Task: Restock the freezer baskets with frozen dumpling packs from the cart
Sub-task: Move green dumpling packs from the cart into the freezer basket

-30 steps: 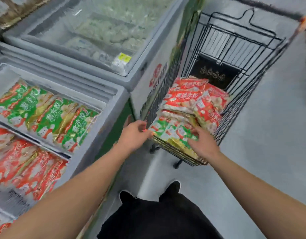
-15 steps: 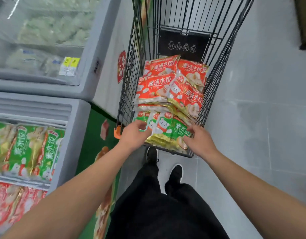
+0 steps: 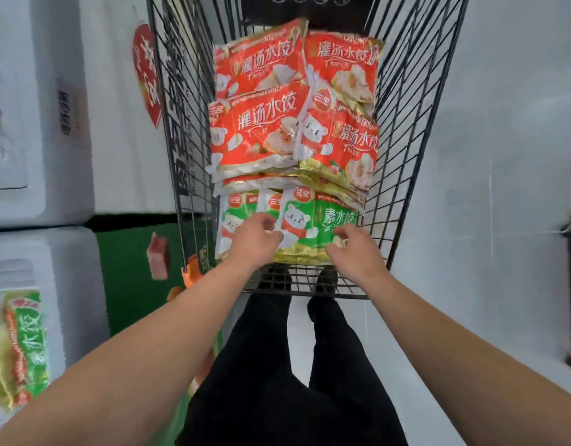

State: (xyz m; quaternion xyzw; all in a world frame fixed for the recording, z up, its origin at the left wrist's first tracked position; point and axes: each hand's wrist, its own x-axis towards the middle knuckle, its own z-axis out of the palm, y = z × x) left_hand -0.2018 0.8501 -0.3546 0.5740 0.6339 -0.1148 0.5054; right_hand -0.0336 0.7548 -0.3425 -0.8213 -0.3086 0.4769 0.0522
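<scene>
At the far left edge, green frozen dumpling packs [image 3: 22,346] lie in the white chest freezer [image 3: 68,284], blurred. A second white freezer cabinet [image 3: 65,130] stands beyond it, with a red heart-shaped sticker [image 3: 146,72] on its side. Next comes the black wire shopping cart [image 3: 416,130], pulled up just beside the freezers. Inside it, red-orange dumpling packs [image 3: 261,130] are stacked at the middle and far end, overlapping a green pack with a white bear print [image 3: 313,230] at the near end. The left hand [image 3: 255,241] rests on that green pack's left side, fingers curled onto it. The right hand [image 3: 355,252] grips its right edge, fingers bent around the plastic. Below, black trousers [image 3: 277,381] stand on the grey floor [image 3: 503,188].
</scene>
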